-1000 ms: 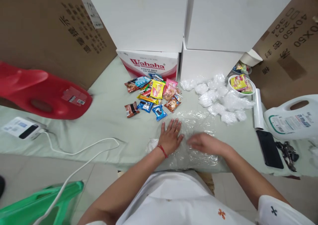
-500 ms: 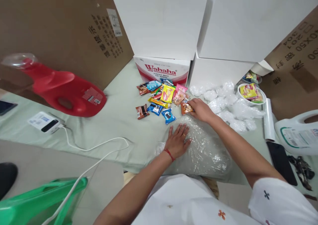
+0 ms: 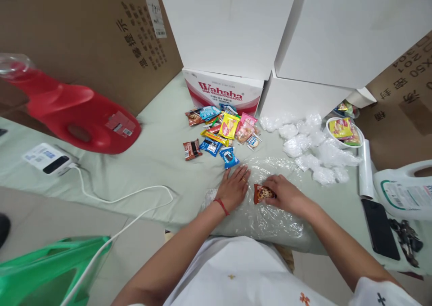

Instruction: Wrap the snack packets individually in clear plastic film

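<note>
My right hand grips a brown snack packet with a cookie picture, low over a sheet of clear plastic wrap spread at the table's near edge. On the wrap's left part my left hand lies flat, fingers stretched out. Just beyond it is a blue snack packet. A pile of small snacks, among them a yellow packet and a pink packet, lies in front of the Wahaha box. A small round-printed packet sits at the pile's right edge.
Crumpled plastic-wrapped bundles lie to the right, beside a white bowl of snacks, a plastic wrap roll, a black phone and a white jug. Leftward are a red bottle and a white device with a cable.
My right hand has drawn the brown packet from the pile towards me, over the plastic wrap. That uncovered the round-printed packet. My left hand stays flat, shifted slightly left in view.
</note>
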Available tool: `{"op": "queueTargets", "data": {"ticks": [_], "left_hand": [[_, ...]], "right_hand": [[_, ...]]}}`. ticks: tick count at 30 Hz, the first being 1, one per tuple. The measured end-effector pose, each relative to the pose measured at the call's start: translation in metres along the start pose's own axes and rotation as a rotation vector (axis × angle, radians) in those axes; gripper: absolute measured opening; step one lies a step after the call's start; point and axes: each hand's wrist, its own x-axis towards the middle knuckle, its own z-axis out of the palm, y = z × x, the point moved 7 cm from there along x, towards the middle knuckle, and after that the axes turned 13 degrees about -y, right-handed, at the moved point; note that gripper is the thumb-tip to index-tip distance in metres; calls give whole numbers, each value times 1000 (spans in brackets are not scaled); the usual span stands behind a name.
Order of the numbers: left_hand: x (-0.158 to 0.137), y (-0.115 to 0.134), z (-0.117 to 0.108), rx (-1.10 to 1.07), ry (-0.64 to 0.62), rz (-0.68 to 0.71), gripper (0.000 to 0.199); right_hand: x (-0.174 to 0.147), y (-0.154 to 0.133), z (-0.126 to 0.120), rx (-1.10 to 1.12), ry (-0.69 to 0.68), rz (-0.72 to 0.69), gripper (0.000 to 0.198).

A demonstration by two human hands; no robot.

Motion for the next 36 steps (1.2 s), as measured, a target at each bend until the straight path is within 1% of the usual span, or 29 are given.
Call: {"op": "queueTargets", "data": {"ticks": [2, 4, 5, 7, 8, 9, 11, 13, 15, 17, 19, 20, 22, 24, 25, 26, 27, 28, 29, 31, 33, 36], "left_hand": [[-2, 0, -1, -5, 19, 0, 50], [-3, 0, -2, -18, 28, -3, 46], [-3, 0, -1, -26, 25, -6, 44], [-2, -2, 1, -42, 13, -16, 43], [-2, -3, 2, -46, 8, -14, 44], [-1, -3, 4, -48, 6, -4, 47], [-1, -4, 6, -45, 5, 29, 54], [-2, -4, 9, -44, -3, 63, 58], [-2, -4, 11, -43, -13, 77, 60], [-1, -4, 12, -32, -7, 74, 59], [0, -5, 10, -23, 7, 41, 55], [0, -6, 9, -24, 12, 17, 51], [1, -7, 7, -31, 23, -18, 43], [0, -6, 3, -41, 50, -23, 41], [-1, -6, 1, -46, 66, -16, 42], [-1, -6, -1, -50, 81, -9, 45], [-1, -6, -1, -54, 91, -7, 48], [-1, -6, -1, -56, 94, -7, 49], [-1, -7, -1, -55, 92, -9, 50], [0, -9, 1, -47, 79, -8, 50], [1, -10, 3, -31, 59, -4, 51], [1, -10, 4, -4, 28, 4, 53]], "right_hand": [[27, -15, -27, -31, -10, -10, 28], [67, -41, -55, -64, 25, 22, 26], [92, -58, -66, -82, 49, 35, 29], [144, -98, -78, -110, 108, 30, 46], [171, -117, -78, -114, 113, 45, 55], [196, -136, -77, -127, 133, 25, 61], [236, -169, -67, -166, 130, 5, 66], [261, -188, -53, -183, 80, 15, 57], [267, -195, -43, -178, 44, 32, 43], [254, -191, -41, -154, 51, 3, 39], [225, -173, -45, -105, 83, -92, 45], [204, -159, -49, -68, 108, -162, 49], [152, -119, -61, -7, 161, -278, 53], [92, -69, -72, 56, 229, -339, 55], [62, -43, -77, 89, 267, -326, 56], [33, -19, -79, 110, 286, -284, 57], [8, -1, -78, 123, 291, -242, 57], [-13, 12, -74, 131, 272, -213, 57], [-29, 18, -68, 135, 243, -187, 58], [-47, 17, -52, 133, 180, -150, 60], [-45, 7, -36, 116, 140, -110, 63], [-25, -8, -11, 22, 67, -41, 60]]}}
